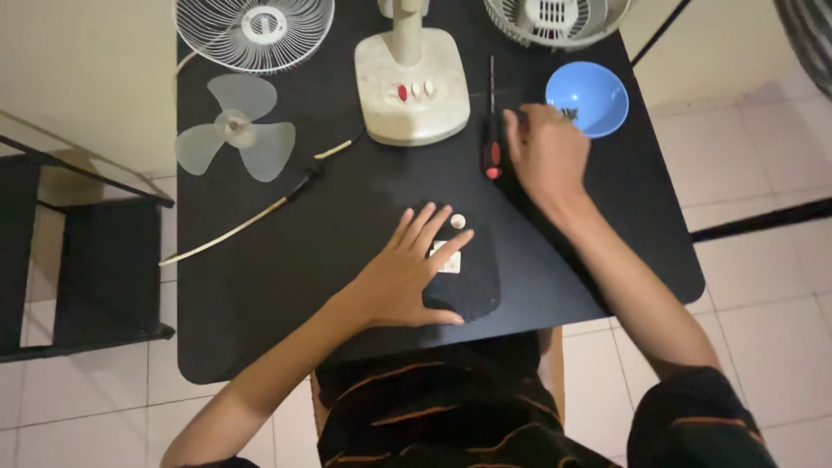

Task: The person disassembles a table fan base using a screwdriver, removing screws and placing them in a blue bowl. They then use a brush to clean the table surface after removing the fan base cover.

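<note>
- Standing by the table (260, 329) here: a fan is in bits all over the black top. Base (412, 85) sits at 12 o'clock, blade (236, 134) at about 10, one grille (254, 30) above it, the other grille (555, 19) up at 1 o'clock.
- Left hand (407, 273) lies flat on a dark cover (464, 277) near the front edge, around 6 o'clock. Fingers are spread and straight, just pressing down, not gripping anything.
- Right hand (546, 152) is up at 1 o'clock, between the screwdriver (493, 130) and the blue bowl (588, 97). Fingers are curled with tips down on the table; can't tell if they're pinching something small, the hand hides it.
- The screwdriver lies just beside that hand, red handle end pointing back toward the person, shaft toward the base. The hand isn't wrapped round it.
- There's small dark stuff in the bowl, probably screws, too tiny to be sure.
- My take on doing this well: keep the left palm planted so the cover doesn't skate on the slick top.
- Pick small parts up with fingertips over the bowl side so a dropped one lands near it, not off the edge.
- Watch the cord (260, 212) trailing off at 9 o'clock; a snag could tug the base.
</note>
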